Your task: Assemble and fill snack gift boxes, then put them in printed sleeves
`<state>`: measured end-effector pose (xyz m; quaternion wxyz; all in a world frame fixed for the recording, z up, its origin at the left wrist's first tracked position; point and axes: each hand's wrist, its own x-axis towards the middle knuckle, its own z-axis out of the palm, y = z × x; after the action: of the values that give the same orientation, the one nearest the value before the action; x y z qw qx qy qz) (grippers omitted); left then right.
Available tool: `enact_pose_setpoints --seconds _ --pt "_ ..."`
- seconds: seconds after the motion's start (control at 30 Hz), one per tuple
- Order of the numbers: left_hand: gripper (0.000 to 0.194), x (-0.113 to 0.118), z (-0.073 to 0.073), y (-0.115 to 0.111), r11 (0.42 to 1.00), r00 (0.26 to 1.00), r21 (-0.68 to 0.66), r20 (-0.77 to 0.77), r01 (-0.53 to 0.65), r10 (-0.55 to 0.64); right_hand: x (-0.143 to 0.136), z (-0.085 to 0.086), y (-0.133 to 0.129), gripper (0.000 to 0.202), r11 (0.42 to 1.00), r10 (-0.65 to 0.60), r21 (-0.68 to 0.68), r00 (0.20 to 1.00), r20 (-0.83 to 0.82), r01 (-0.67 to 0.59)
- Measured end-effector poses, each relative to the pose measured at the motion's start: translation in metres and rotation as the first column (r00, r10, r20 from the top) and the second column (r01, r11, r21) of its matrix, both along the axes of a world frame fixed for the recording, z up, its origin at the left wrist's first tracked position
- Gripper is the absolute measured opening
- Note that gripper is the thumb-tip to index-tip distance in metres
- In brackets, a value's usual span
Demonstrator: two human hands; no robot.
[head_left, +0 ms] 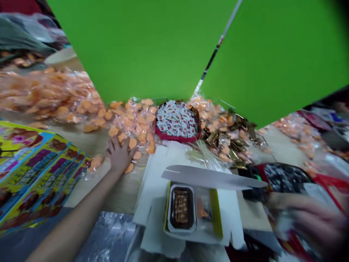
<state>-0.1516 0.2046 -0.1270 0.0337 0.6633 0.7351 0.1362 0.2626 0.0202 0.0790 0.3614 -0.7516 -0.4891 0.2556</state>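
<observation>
Box: brn-filled tray | tub: wht pkts | LH on orange pkts

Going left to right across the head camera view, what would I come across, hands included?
Yellow-and-blue box, left hand, red-rimmed basket of small white packets, gold-wrapped packets, blurred right hand.

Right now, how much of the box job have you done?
Looks partly done: the brown-filled tray is in the open box. The left hand touches orange packets; the right hand is too blurred to tell. Probably left: closing the box, whose flaps lie open.
</observation>
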Motion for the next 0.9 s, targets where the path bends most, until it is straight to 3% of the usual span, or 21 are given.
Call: enact_pose_setpoints --seconds 0.1,0.2,0.3,0.4,0.5,0.6,0.67,0.77,0.83,0.9 --pt "0.053 0.021 0.004 -0.019 0.997 0.997 0.006 0.013 0.072 -0.072 -0.044 -0.046 -0.039 0.028 0.954 0.175 -0.248 0.984 0.013 -0.167" --pt "0.045 0.033 0.013 -0.023 0.998 0.993 -0.031 0.107 0.059 -0.055 -0.072 -0.095 -0.037 0.035 0.947 0.164 -0.301 0.974 0.154 -0.112" --pt "0.032 0.037 0.028 -0.023 0.997 0.951 -0.033 0.305 0.064 -0.051 -0.077 -0.116 -0.03 0.033 0.946 0.171 -0.31 0.961 0.217 -0.098" --pt "0.027 0.033 0.046 -0.017 0.996 0.887 -0.051 0.459 0.074 -0.043 -0.071 -0.111 -0.042 0.046 0.975 0.027 -0.223 0.981 0.193 0.017" --pt "0.032 0.022 0.065 -0.011 0.997 0.808 -0.073 0.588 0.008 0.037 -0.066 -0.1 -0.065 0.046 0.984 -0.102 -0.138 0.992 0.077 0.112" --pt "0.037 0.008 0.088 -0.024 0.995 0.675 -0.088 0.731 -0.047 0.097 -0.073 -0.096 -0.078 0.043 0.995 -0.05 -0.088 0.996 -0.071 0.044" --pt "0.041 0.006 0.103 -0.054 0.996 0.594 -0.08 0.8 -0.029 0.082 -0.088 -0.094 -0.071 0.041 0.995 0.061 -0.063 0.982 -0.177 -0.073" --pt "0.059 0.028 0.117 -0.126 0.995 0.452 -0.061 0.892 0.078 0.019 -0.127 -0.084 -0.047 0.048 0.959 0.262 -0.005 0.896 -0.36 -0.282" --pt "0.071 0.051 0.119 -0.176 0.976 0.336 -0.059 0.942 0.209 -0.016 -0.153 -0.075 -0.031 0.054 0.895 0.389 -0.001 0.782 -0.488 -0.446" --pt "0.076 0.069 0.116 -0.213 0.944 0.269 -0.059 0.963 0.325 -0.032 -0.167 -0.069 -0.025 0.044 0.807 0.479 -0.024 0.679 -0.557 -0.59"
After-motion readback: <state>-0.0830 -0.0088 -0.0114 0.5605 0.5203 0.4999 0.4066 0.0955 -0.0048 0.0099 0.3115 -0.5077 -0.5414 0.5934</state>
